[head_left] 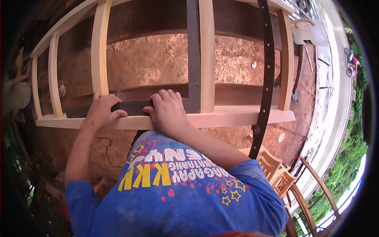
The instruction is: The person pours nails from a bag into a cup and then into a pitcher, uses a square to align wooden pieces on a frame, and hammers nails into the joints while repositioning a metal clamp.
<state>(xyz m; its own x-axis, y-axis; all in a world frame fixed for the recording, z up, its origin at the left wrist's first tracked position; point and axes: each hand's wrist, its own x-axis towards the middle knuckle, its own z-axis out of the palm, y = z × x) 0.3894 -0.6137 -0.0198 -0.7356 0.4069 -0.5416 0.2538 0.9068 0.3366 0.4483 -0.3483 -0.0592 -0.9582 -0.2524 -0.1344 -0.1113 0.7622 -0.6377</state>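
A pale wooden frame point(237, 115) with several slats lies across the work area in front of me. A large dark L-shaped carpenter's square point(194, 51) rests on it, one leg along the near rail and the other beside a slat point(207, 55). My left hand point(102, 111) is closed over the near rail and the square's leg, close to the end of another slat point(100, 47). To its right, my right hand point(169, 112) also curls over that leg and the rail. The fingertips of both hands are partly hidden.
A dark bar clamp point(268, 59) with holes crosses the frame at right. Dark boards point(154, 19) lie beneath it. A hammer point(297, 93) and a white container point(310, 32) are at right, wooden chairs point(284, 181) at lower right. Another person point(19, 89) is at far left; a motorcycle rider is on the road.
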